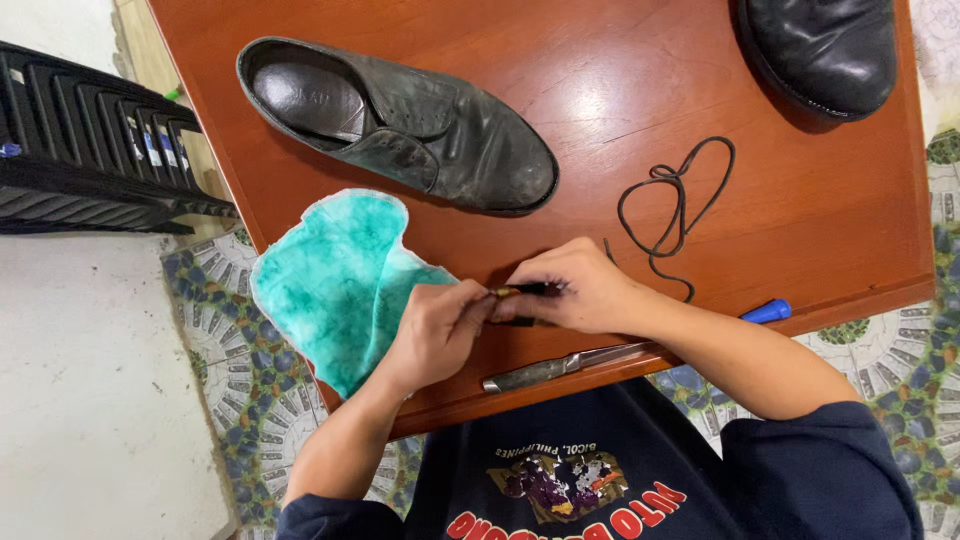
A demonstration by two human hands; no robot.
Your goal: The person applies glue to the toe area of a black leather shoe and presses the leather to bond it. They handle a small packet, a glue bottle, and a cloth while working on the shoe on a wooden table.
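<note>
Hands are meeting at the near edge of the table (800, 200), both pinching one small dark stick-like thing (520, 291) with a brassy tip; it is partly hidden by the fingers, so it may be a shoelace end or a thin tool. The left hand (435, 330) is closing thumb and forefinger on the tip, while the right hand (580, 290) is curling shut around the other end. The step in hand looks like fine work on that tip, and the next move is calling for a steady pinch and a small, careful pull or twist. A worn black laceless shoe (400, 120) is lying beyond the hands, a loose black lace (675, 205) to its right, a teal cloth (335, 280) and metal scissors (560, 367) close by.
</note>
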